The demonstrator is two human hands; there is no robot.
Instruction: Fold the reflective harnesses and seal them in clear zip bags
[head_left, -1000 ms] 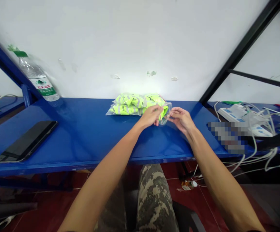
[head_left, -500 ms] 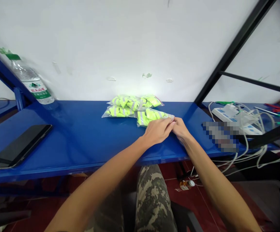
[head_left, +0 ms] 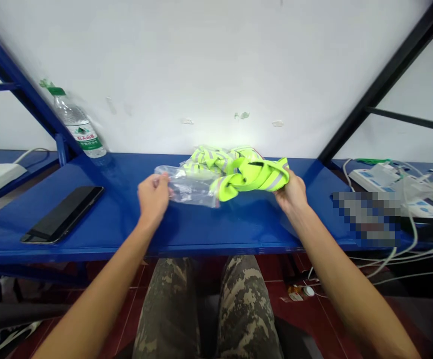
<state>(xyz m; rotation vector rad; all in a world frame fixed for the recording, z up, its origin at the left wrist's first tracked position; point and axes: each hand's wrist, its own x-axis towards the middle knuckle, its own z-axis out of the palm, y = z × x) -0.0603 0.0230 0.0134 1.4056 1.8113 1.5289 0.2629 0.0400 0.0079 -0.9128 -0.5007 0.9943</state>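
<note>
My left hand [head_left: 154, 195] is closed on one end of a clear plastic bag [head_left: 194, 191], above the blue table. My right hand [head_left: 293, 191] grips the right end of a neon yellow strap bundle [head_left: 255, 175] with grey reflective stripes. The bundle's left end lies at the bag's opening; whether any of it is still inside is unclear. Behind them, against the wall, lie more bagged yellow bundles [head_left: 211, 157], partly hidden by the strap and bag.
A black phone [head_left: 64, 214] lies on the blue table [head_left: 126, 199] at left, with a water bottle [head_left: 81, 127] behind it. At right are a pixelated item [head_left: 365, 217], a white power strip [head_left: 421, 204] and cables. Slanted frames stand at both sides.
My hands have moved apart, the left one going left with the bag. The yellow bundle is now out of its bag, at least mostly, in my right hand. The view has shifted left.
</note>
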